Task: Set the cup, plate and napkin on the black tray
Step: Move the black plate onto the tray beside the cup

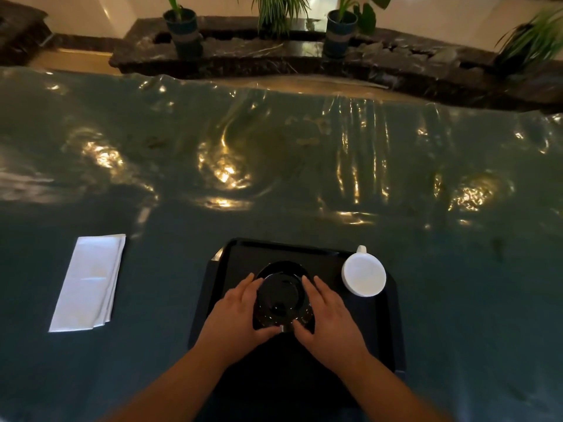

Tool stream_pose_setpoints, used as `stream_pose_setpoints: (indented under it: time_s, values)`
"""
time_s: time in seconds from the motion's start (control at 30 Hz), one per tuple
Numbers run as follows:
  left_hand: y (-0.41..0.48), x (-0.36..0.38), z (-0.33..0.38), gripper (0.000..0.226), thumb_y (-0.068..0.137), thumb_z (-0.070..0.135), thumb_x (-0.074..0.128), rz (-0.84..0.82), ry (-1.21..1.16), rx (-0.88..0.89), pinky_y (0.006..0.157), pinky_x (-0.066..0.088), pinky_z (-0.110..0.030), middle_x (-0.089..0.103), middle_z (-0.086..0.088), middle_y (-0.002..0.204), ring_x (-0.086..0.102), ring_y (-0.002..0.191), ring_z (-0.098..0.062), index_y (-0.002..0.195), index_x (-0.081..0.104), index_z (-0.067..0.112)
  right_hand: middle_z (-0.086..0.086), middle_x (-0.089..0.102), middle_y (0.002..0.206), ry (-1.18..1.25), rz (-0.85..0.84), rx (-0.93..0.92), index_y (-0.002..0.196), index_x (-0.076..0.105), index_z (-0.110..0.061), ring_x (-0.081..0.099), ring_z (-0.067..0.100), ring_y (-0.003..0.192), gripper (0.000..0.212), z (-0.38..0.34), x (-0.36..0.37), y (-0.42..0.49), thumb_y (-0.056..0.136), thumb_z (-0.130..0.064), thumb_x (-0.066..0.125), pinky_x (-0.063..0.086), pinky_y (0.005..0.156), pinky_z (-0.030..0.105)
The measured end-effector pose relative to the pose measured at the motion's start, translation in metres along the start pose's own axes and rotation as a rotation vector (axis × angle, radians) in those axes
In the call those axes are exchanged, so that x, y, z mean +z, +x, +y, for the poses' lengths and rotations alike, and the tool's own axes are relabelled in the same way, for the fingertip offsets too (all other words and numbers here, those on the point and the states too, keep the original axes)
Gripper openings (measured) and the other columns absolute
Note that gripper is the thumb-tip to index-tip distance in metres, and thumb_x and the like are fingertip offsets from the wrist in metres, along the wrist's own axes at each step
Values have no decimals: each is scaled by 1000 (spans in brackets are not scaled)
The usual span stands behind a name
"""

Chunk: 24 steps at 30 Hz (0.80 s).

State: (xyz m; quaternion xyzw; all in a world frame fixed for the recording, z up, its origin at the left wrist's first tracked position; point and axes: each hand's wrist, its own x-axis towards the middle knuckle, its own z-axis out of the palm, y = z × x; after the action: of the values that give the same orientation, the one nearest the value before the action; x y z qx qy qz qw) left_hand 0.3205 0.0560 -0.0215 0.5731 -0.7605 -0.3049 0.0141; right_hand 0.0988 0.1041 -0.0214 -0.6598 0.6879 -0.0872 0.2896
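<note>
On the black tray point(377, 315), near the middle of its floor, a glossy black plate point(281, 295) is held between 2 bare hands. The left hand point(236, 315) is pressed against the plate's left edge, with its fingers spread along the rim and its thumb laid at the near edge. The right hand point(327, 315) is set in the mirrored way on the right edge, its thumb meeting the near rim just beside the left thumb. Both grips are closed on the plate from the sides; whether the plate is resting fully on the tray or is raised slightly cannot be told, since both are black.

At the tray's far right corner a white cup point(363, 275) is seen from above, standing upright, with its handle turned away from the person. It is apart from the plate and from the right hand.

Well to the left of the tray, a folded white napkin point(88, 283) is laid flat on the table, untouched by either hand. The table is covered with a dark green glossy cloth point(274, 162), wrinkled and marked with bright reflections. Beyond its far edge, 2 potted plants point(182, 32) in dark pots are placed on a dark stone ledge point(274, 56).
</note>
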Motion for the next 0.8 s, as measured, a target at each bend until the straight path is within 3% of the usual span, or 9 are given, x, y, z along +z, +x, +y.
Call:
stream_pose_setpoints:
  time_s: [0.07, 0.13, 0.27, 0.3, 0.43, 0.8]
  values:
    - [-3, 3, -8, 118, 71, 85, 61, 48, 89, -9, 122, 29, -39, 27, 2, 168, 31, 149, -19, 162, 16, 24, -2, -3, 170, -124, -51, -94, 157, -13, -44, -3, 18, 155, 94, 1, 2, -7, 91, -66, 50, 0, 119, 31]
    - [-6, 8, -15, 123, 69, 89, 54, 63, 131, -30, 124, 26, -39, 31, -2, 166, 30, 150, -22, 162, 18, 17, 0, -12, 170, -184, -97, -126, 154, -20, -44, -12, 20, 154, 96, 3, 8, -10, 91, -69, 48, -5, 121, 35]
    - [-6, 16, -20, 135, 61, 103, 9, 35, 225, -19, 127, 17, -40, 23, -5, 170, 20, 156, -23, 162, 18, 14, -6, -14, 168, -169, -76, -73, 157, -14, -40, -10, 20, 155, 93, 10, 13, -12, 93, -67, 47, -3, 120, 37]
    - [-6, 18, -20, 136, 61, 103, 6, 33, 238, -20, 127, 18, -41, 22, -5, 170, 19, 156, -23, 163, 18, 14, -7, -13, 169, -159, -57, -63, 158, -12, -39, -9, 19, 155, 92, 12, 14, -13, 93, -67, 47, -3, 119, 36]
    - [-1, 21, -14, 125, 68, 98, 25, 36, 246, -41, 126, 23, -43, 27, -3, 168, 23, 155, -23, 162, 20, 16, -6, -10, 169, -163, -13, -50, 159, -7, -39, -6, 18, 155, 87, 16, 14, -11, 95, -66, 45, 0, 118, 35]
    - [11, 20, -4, 107, 80, 87, 41, 59, 232, -59, 123, 28, -41, 30, -1, 167, 28, 152, -21, 162, 21, 21, -5, -8, 170, -134, -19, -5, 159, -6, -39, -3, 18, 155, 84, 17, 8, 0, 98, -62, 46, 13, 121, 37]
